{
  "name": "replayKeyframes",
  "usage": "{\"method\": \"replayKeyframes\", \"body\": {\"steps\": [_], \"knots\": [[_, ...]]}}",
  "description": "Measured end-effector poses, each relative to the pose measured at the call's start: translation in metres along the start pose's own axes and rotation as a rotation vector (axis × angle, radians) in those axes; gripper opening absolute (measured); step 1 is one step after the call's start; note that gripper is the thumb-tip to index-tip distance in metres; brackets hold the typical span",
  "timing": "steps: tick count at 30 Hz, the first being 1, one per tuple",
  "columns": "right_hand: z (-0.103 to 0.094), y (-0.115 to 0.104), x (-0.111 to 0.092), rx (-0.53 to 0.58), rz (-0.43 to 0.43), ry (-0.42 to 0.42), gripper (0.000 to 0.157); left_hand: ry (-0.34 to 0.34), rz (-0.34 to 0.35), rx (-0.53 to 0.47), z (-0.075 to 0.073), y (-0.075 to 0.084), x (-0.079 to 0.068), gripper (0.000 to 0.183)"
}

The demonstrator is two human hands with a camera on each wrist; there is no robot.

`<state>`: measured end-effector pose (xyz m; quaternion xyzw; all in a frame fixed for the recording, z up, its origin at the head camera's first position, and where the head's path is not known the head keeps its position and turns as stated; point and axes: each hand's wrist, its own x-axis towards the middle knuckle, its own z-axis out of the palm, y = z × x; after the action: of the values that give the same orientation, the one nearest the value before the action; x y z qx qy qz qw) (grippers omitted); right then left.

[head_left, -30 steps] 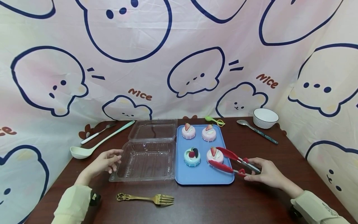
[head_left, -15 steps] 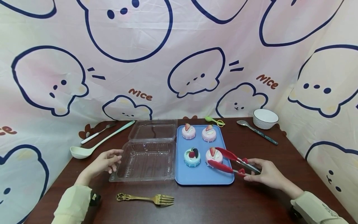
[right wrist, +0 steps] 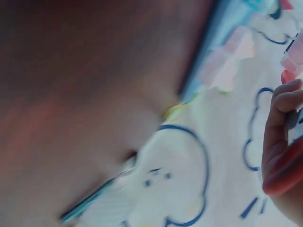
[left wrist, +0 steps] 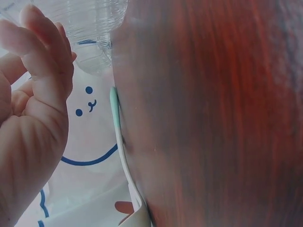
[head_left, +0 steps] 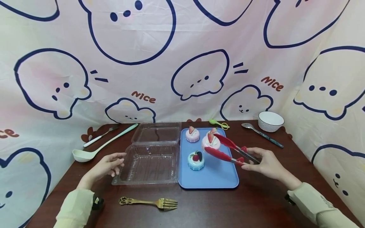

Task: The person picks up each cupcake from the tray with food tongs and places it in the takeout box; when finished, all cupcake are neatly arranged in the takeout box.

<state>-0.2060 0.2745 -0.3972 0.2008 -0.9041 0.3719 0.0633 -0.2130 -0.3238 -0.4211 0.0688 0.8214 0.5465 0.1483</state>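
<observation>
My right hand [head_left: 265, 163] grips metal tongs with red tips [head_left: 219, 154]. Pinched between those tips is a pink cake [head_left: 210, 145] topped with a strawberry, raised over the blue tray [head_left: 209, 180]. It partly covers another pink cake at the tray's back right; a third pink cake [head_left: 192, 136] sits at the back left. A blue cake [head_left: 195, 163] with a red berry stands in front of that one. My left hand [head_left: 105, 166] holds nothing, its fingers relaxed beside the left edge of a clear plastic box [head_left: 145, 182], whose lid [head_left: 156, 133] lies folded back.
A gold fork [head_left: 148, 201] lies in front of the box. To the left are a ladle [head_left: 85, 155] and a white-handled fork [head_left: 94, 140]. A spoon [head_left: 265, 135] and a white bowl [head_left: 271, 122] sit at the back right, a small green utensil [head_left: 218, 123] behind the tray.
The tongs have lifted the front-right pink cake off the tray, up and slightly left, as my right hand moved the same way. My left hand has stayed in place.
</observation>
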Motion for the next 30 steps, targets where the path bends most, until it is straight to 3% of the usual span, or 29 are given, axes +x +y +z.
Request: {"method": "replayKeyframes", "body": {"steps": [7,15,21,30], "knots": [[0.027,-0.046,0.027,0.046,-0.146,-0.037,0.062,0.003,0.014,0.003,0.001,-0.001,0.000,0.056],[0.077,-0.102,0.055,0.059,-0.335,-0.142,0.058,0.002,0.016,-0.001,0.001,-0.001,-0.001,0.058],[0.113,-0.135,0.071,0.049,-0.286,-0.236,0.059,0.008,0.018,-0.012,0.003,-0.004,0.001,0.057],[0.147,-0.156,0.090,0.020,-0.215,-0.279,0.065,0.016,-0.005,-0.009,0.002,-0.001,-0.001,0.057]]}}
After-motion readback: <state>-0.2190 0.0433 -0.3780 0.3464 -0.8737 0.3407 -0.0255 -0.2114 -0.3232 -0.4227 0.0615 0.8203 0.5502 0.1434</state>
